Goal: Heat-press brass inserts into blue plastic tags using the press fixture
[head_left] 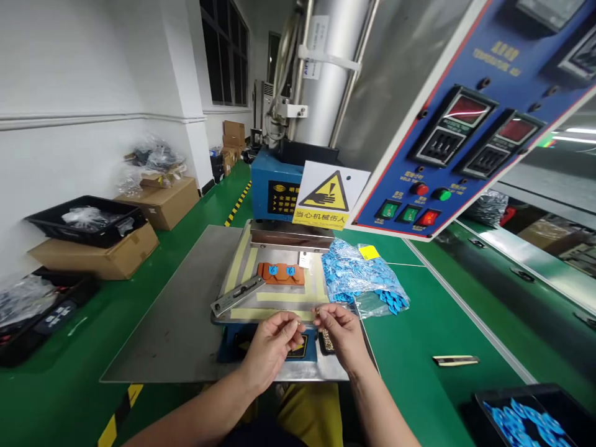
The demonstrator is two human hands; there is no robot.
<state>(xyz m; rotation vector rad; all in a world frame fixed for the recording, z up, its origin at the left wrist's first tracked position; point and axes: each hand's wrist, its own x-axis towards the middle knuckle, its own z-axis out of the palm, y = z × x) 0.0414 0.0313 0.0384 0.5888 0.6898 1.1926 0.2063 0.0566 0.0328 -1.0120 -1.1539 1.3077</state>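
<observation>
Your left hand [274,343] is raised over the near edge of the press plate, its thumb and fingertips pinched on a tiny piece [298,323], too small to identify. Your right hand [343,332] faces it, just beside but apart, its thumb and forefinger pinching a tiny bit [318,311] that you likewise cannot make out here.

Next to your right hand, partly hidden by it, is a small black tray [327,352] of brass-coloured parts [327,340]. Beyond your fingers lies the plate [279,305], striped with pale tape. On it sits an orange block [298,279] bearing two blue pieces [273,270] side by side. A metal bar [237,296] slants from the block toward the plate's near left corner.

Right of the plate is a clear bag [363,279] full of blue pieces, with a yellow note [369,252] on top. Over the plate hang the blue press head [264,174] and a warning sign [331,194]; the control panel [407,186] leans in at upper right, its switches lit green and red.

Farther right, a slim tool [455,360] lies on the green surface, near a black bin [482,397] holding more blue pieces.
</observation>
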